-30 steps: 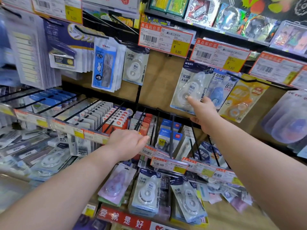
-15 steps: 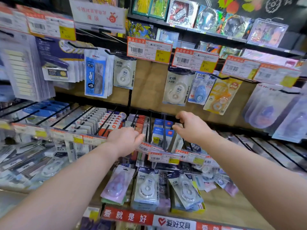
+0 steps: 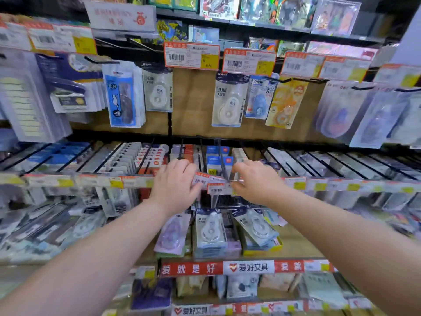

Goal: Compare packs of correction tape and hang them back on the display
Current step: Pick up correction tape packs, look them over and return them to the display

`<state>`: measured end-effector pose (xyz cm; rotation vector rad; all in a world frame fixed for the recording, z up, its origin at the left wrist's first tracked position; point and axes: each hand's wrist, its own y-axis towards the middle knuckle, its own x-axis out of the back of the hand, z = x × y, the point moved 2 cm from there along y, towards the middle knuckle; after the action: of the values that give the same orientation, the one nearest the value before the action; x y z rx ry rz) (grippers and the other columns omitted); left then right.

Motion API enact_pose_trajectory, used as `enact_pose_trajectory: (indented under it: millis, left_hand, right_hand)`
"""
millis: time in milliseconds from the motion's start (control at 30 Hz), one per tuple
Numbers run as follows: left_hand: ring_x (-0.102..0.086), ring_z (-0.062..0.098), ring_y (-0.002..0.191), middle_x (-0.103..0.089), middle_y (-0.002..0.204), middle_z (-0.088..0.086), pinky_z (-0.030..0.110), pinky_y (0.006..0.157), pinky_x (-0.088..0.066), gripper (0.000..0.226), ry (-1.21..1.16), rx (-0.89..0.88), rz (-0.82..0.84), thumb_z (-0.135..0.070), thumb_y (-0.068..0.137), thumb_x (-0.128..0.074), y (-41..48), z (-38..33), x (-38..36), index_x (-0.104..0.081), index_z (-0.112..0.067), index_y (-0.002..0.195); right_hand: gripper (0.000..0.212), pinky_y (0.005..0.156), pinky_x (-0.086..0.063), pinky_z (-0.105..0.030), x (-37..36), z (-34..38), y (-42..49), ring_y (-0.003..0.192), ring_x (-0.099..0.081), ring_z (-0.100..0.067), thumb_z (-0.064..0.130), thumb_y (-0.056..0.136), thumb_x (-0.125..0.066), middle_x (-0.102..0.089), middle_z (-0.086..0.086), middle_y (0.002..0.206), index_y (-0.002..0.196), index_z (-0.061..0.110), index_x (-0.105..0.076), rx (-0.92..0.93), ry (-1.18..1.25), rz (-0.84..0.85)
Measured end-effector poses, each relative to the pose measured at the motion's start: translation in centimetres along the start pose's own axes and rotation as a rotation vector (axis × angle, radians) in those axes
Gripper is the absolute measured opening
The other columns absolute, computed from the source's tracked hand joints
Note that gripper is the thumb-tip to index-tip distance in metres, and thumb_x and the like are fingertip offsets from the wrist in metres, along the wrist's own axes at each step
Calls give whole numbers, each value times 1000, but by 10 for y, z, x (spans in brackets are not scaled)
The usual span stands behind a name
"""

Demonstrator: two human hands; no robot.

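Main change: 1 second back the right hand [image 3: 255, 181] is up at the white correction tape pack [image 3: 227, 101] on the top row, and now it has dropped to the middle row. That pack hangs on its hook on its own, with nobody touching it

The left hand [image 3: 175, 185] has barely moved. It sits at the middle rail with its fingers laid fairly straight over a price tag [image 3: 201, 180], holding nothing. The right hand's grip is curled in at the tip of a black peg [image 3: 222, 165], just beside a second price tag [image 3: 218, 189]. It's too blurry to tell whether it's actually pinching anything. Neither of the 2 hands has a pack in it

Best guess at what that means: the top-row pack is done with and already back on display. The next one to compare probably comes from the blue-topped packs [image 3: 213, 159] strung on that peg between the hands. Sliding 1 off past the tag looks like the fiddly bit. More tape packs [image 3: 210, 229] hang in the row below, untouched
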<state>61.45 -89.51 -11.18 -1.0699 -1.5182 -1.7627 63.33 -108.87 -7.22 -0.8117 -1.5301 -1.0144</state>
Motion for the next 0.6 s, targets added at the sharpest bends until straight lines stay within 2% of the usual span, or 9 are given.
enact_pose_trajectory:
  millis: [100, 233, 400, 467, 600]
  left_hand:
    - [-60, 27, 75, -63, 85, 5, 34, 63, -48, 41, -33, -52, -4, -41, 78, -42, -17, -3, -2, -66, -10, 90]
    - [-60, 25, 73, -63, 83, 3, 33, 61, -48, 39, -39, -90, 71, -41, 77, -40, -38, -8, -15, -65, -12, 86]
    - [-61, 23, 71, -62, 80, 0, 36, 57, -49, 39, -52, -116, 199, -43, 77, -40, -50, -18, -35, -65, -14, 85]
    - [-62, 25, 78, -63, 86, 1, 37, 62, -48, 38, -60, -119, 252, -42, 80, -43, -52, -26, -43, -65, -13, 91]
    - [-48, 23, 113, -51, 118, 0, 36, 91, -37, 37, -42, -85, 359, -44, 93, -42, -55, -38, -64, -52, -18, 117]
  right_hand:
    - [33, 90, -41, -38, -6, 5, -14, 117, -48, -28, 36, 94, -43, -54, -5, 123, 122, 18, -49, -2, -7, -11]
    - [33, 84, -42, -36, -17, 10, -32, 117, -48, -28, 35, 95, -44, -54, -5, 121, 123, 18, -50, 5, 1, -5]
    - [35, 90, -40, -36, -39, 5, -45, 116, -48, -27, 36, 95, -44, -53, -4, 124, 126, 21, -48, -13, 5, 82]
    - [35, 94, -41, -38, -50, -3, -49, 117, -48, -27, 38, 95, -45, -54, -3, 124, 125, 21, -49, -34, 8, 116]
    - [36, 94, -43, -37, -69, -23, -53, 115, -51, -26, 40, 95, -44, -56, -3, 123, 125, 22, -50, -67, -13, 177]
